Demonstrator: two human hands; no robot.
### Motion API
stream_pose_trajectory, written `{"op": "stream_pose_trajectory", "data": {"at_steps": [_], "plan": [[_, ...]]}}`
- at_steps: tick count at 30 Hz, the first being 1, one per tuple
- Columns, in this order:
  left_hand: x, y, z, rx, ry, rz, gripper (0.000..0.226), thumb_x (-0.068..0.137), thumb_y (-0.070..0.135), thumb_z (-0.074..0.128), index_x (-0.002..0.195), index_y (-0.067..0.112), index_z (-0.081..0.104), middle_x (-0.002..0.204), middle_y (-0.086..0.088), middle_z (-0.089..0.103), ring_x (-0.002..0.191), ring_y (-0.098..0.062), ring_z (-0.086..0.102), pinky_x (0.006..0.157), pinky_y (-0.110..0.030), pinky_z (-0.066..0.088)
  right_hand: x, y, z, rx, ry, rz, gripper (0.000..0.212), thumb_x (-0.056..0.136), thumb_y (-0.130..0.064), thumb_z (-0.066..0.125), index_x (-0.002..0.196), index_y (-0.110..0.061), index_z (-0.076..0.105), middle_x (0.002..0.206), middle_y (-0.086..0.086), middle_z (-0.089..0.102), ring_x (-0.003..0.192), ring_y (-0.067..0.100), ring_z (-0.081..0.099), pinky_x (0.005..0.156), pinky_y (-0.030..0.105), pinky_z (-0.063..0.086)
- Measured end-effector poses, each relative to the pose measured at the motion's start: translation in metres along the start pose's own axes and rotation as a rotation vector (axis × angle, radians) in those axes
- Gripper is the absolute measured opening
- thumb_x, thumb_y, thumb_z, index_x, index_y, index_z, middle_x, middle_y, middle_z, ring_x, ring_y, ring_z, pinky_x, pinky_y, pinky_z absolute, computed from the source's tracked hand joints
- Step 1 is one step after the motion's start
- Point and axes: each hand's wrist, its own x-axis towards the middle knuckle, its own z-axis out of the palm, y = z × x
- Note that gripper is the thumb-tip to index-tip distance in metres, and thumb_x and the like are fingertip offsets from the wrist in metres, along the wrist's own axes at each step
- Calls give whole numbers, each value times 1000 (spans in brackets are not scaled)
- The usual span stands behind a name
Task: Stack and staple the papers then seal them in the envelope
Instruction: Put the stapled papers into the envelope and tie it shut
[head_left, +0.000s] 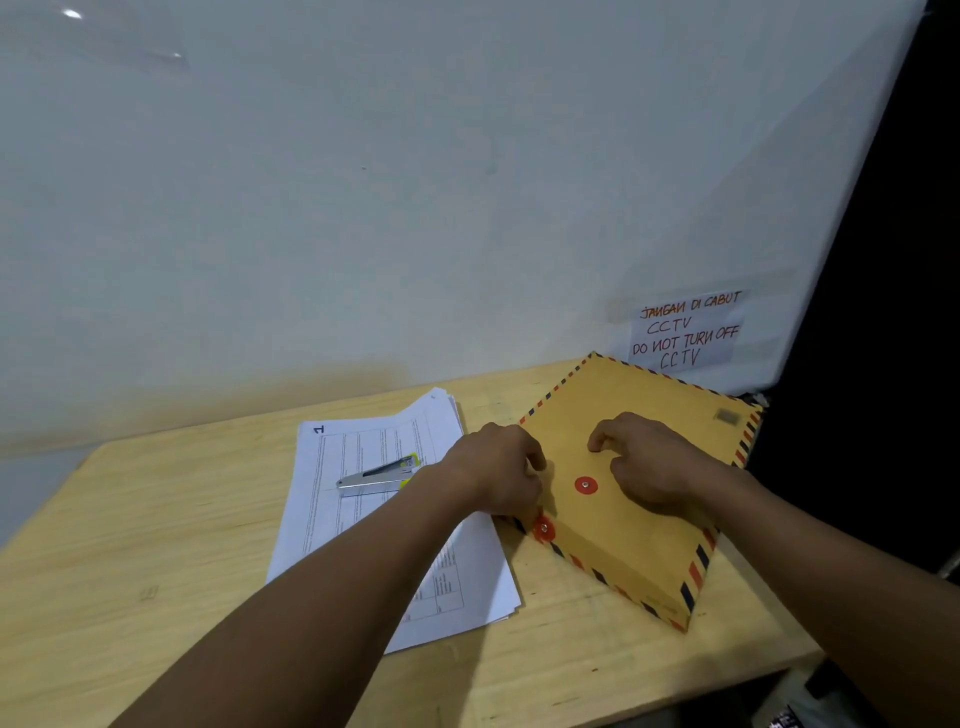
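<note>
A brown envelope with red and blue striped edges lies slanted at the table's right side, with a red disc on its face. Its flap is at the left edge and carries a second red disc. My left hand grips that flap edge with curled fingers. My right hand rests on the envelope, its bent fingertips pressing down above the disc. To the left, a stack of printed papers lies flat, partly under my left forearm. A silver stapler with a yellow-green tip lies on top of the stack.
The light wooden table stands against a white wall. A taped handwritten note hangs on the wall behind the envelope. The table's right and front edges lie close to the envelope, with dark space beyond them.
</note>
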Motion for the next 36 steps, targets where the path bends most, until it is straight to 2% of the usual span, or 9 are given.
{"op": "stream_pose_trajectory", "data": {"at_steps": [7,12,17,19,22,25,29,31,36], "plan": [[-7,12,-2,-97,-85,117,40,91,32,67,130,21,66,117,-1,70,102,-19,62,86,-30,54,0,1,3,-4,59,21,37,92,-25,57,128,-28,55,134,-4,47,118,18,49,98,37,46],[-11,19,-4,-239,-213,119,25,91,30,72,112,17,75,76,15,61,76,-8,59,72,-23,47,-1,1,6,96,8,-100,34,88,-18,59,120,-29,59,120,-11,46,117,15,49,91,26,41],[-17,9,1,-575,-417,-65,19,97,4,61,115,8,62,79,-8,69,47,-15,63,52,-24,53,4,-5,9,82,-34,-105,40,88,-21,57,127,-32,57,140,-10,47,131,16,45,115,46,32],[-21,11,2,-650,-503,-90,23,96,0,61,116,10,58,83,-9,69,48,-17,67,49,-24,55,8,-5,7,43,-49,-95,43,90,-20,55,131,-34,55,145,-10,45,135,19,43,117,52,26],[-22,16,2,-728,-543,-85,26,97,0,59,121,9,57,88,-11,67,53,-18,71,53,-24,58,11,-4,4,73,-66,-102,45,89,-16,55,130,-34,56,145,-9,46,133,18,44,112,48,36],[-17,16,4,-697,-373,-61,21,97,5,60,117,10,63,91,-13,70,60,-20,71,49,-23,53,9,-2,6,109,-54,-124,42,88,-18,59,127,-33,58,141,-9,49,131,17,45,109,45,40],[-4,4,8,-199,87,47,28,94,16,60,121,16,69,121,-6,68,102,-21,63,79,-27,50,6,-4,9,199,-42,-171,34,84,-17,63,113,-35,63,132,-10,55,125,16,48,106,39,42],[-3,-3,9,-64,86,36,31,94,23,62,125,19,67,128,-5,63,114,-24,59,93,-35,52,7,-6,10,215,-50,-181,34,83,-17,63,110,-37,63,131,-10,55,125,16,48,105,37,43],[-5,-12,17,23,81,32,40,94,33,61,132,21,63,133,-5,59,120,-26,55,99,-40,50,11,-9,12,216,-53,-186,33,84,-19,62,107,-42,60,135,-10,54,127,17,46,107,41,42]]}}
